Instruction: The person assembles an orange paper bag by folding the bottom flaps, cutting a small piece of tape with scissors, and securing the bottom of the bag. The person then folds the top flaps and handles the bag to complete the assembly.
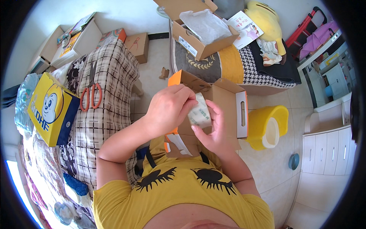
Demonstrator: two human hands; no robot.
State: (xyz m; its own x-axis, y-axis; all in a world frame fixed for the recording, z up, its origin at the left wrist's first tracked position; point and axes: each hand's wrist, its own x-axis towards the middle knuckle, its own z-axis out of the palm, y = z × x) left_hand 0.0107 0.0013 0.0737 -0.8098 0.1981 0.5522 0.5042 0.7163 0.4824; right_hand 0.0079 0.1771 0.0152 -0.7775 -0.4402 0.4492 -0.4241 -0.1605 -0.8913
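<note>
In front of my chest I hold a small white piece with green print (200, 113); its kind is not plain, perhaps a packet or a roll. My left hand (171, 107) pinches its upper left edge, fingertips partly hidden behind the knuckles. From the right and below, the thumb and fingers of my right hand (212, 133) grip the same piece. Just beneath and beyond both hands, an open brown cardboard box (225, 99) with orange edges and a white side panel with a slot rests at my lap.
Orange-handled scissors (91, 97) and a yellow and blue box (53, 110) lie on the checked cloth (114, 68) at left. Ahead, an open carton (206, 49) with white wrapping, a booklet (246, 28) and shoes (270, 51) sit on a bed. A yellow potty-like seat (280, 116) stands at right.
</note>
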